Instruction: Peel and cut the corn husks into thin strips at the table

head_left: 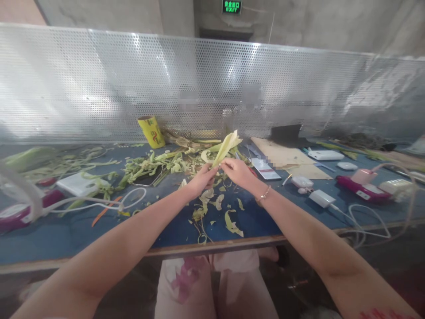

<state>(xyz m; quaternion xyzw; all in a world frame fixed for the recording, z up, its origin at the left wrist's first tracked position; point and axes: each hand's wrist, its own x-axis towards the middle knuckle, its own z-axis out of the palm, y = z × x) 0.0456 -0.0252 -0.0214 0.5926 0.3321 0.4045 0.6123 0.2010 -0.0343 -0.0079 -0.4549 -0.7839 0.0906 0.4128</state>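
Note:
In the head view, a pale yellow-green leafy stalk (226,148) stands tilted above the blue table. My left hand (203,178) is closed around its lower end. Close beside it, my right hand (237,172) pinches with thumb and finger at the stalk's base; whether it grips the stalk itself or a peeled strip is too small to tell. Below both hands lie loose green peelings (233,225) and torn leaf bits. To the left spreads a heap of green stalks and strips (146,167), partly over a dark phone (149,176).
A yellow cardboard tube (151,132) stands tilted before the perforated metal screen (109,84). At right are a phone (266,169), brown cardboard (282,153), a white charger (321,199) and a magenta power strip (363,189). White cables (133,195) and a white box (81,182) lie left.

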